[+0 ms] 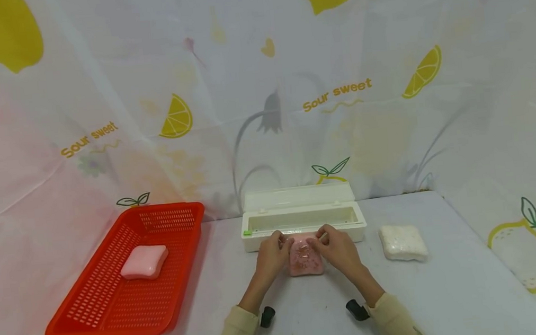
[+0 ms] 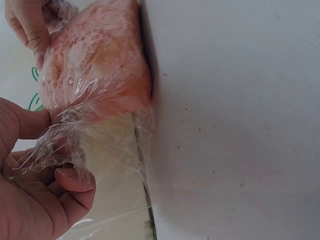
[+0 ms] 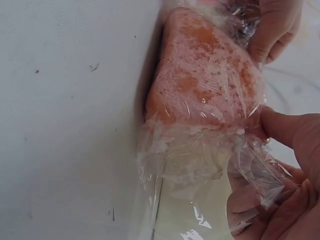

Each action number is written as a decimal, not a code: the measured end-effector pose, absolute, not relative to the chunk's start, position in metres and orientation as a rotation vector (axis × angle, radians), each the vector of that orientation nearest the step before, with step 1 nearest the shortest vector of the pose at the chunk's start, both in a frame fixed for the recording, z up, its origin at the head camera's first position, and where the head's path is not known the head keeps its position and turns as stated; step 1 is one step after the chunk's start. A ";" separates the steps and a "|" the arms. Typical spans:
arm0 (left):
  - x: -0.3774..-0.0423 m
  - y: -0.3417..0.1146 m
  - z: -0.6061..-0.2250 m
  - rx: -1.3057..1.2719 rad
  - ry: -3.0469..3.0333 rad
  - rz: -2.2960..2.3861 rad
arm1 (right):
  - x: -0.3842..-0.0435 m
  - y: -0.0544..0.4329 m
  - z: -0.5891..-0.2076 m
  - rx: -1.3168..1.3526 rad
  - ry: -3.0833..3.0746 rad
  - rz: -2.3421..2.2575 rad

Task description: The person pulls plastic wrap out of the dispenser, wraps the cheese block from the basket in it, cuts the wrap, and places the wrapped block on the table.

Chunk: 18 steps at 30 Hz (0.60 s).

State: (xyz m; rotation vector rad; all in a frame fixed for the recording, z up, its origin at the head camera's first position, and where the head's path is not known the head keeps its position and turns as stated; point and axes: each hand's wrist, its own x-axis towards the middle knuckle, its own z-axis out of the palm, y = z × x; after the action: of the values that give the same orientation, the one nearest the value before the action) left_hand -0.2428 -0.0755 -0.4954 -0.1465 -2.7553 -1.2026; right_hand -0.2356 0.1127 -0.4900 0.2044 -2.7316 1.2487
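A pink block (image 1: 306, 260) with brownish mottled patches lies on the white table in front of the cling film dispenser, under clear cling film (image 2: 75, 135). My left hand (image 1: 272, 253) is at its left side; the left wrist view shows the thumb and curled fingers pinching a crumpled bunch of the film. On the opposite side my right hand (image 1: 338, 249) holds another gathered part of the film (image 3: 260, 165), its thumb at the block's edge. Loose film spreads out from the block's sides in both wrist views.
Right behind the hands stands the white cling film dispenser (image 1: 255, 243), lid raised, a green slider (image 1: 247, 233) at its left. A red basket (image 1: 186, 297) at left holds a pink block (image 1: 144, 262). To the right lies a white block (image 1: 402, 242) in shiny film.
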 end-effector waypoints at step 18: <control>-0.241 -0.133 -0.480 -0.021 -2.415 -1.117 | -0.222 0.130 -0.467 0.192 -2.682 1.174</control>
State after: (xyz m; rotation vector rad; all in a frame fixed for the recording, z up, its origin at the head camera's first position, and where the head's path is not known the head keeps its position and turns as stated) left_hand -0.2407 -0.1329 -0.4798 -0.0214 -2.4150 -1.1172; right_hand -0.2219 0.1302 -0.4671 0.1915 -2.6823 1.1742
